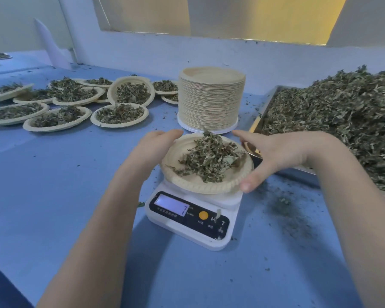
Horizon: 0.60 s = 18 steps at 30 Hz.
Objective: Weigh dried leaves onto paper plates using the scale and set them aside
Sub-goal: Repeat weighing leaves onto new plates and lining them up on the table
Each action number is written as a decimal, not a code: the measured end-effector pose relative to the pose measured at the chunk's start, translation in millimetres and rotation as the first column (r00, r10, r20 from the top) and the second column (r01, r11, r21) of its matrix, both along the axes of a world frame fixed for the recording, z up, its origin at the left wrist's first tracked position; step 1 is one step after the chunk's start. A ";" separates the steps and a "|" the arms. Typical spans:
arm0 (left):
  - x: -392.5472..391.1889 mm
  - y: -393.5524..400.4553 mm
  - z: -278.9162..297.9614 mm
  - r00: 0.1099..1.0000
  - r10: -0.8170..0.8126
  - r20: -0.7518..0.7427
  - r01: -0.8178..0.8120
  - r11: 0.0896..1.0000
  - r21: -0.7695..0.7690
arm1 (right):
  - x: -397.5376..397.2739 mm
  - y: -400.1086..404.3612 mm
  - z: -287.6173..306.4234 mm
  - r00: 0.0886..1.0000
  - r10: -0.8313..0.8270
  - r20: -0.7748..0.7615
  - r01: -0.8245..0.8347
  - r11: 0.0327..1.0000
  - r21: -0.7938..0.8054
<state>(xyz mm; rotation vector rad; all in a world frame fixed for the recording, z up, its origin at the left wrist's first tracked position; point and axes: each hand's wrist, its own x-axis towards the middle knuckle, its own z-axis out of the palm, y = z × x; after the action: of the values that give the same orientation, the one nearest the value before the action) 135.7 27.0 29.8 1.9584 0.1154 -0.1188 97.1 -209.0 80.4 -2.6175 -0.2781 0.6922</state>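
Note:
A paper plate (193, 185) carrying a small heap of dried leaves (209, 161) sits over the platform of a white digital scale (209, 238), whose lit display (171, 205) shows a 7. My left hand (156, 150) holds the plate's left rim, its fingertips at the far left edge. My right hand (273, 154) grips the right rim, thumb at the near right edge and fingers reaching round the far side. I cannot tell whether the plate rests fully on the scale.
A tall stack of empty paper plates (211, 101) stands just behind the scale. A metal tray (267, 101) heaped with dried leaves (342, 121) fills the right. Several filled plates (118, 114) lie at the back left of the blue table (53, 185). Leaf crumbs are scattered right of the scale.

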 end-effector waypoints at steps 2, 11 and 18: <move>0.7 -2.6 -0.1 0.995 -0.060 -0.074 0.055 0.996 -0.072 | 3.0 0.3 -5.6 0.999 0.047 0.019 -0.047 0.999 0.007; -5.4 -1.7 11.4 0.996 0.086 0.027 -0.075 0.959 -0.273 | 12.2 16.2 -14.9 0.975 0.103 0.197 -0.129 0.984 0.125; -10.5 53.7 22.8 0.977 0.186 0.100 -0.170 0.974 -0.152 | 32.6 72.5 -0.3 0.953 0.217 0.213 -0.244 0.964 0.109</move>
<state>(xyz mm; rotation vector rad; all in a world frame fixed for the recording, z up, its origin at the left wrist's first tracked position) 125.2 80.7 52.6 1.7981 0.2015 0.1002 129.7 -136.5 80.1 -2.5494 -0.6775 0.4640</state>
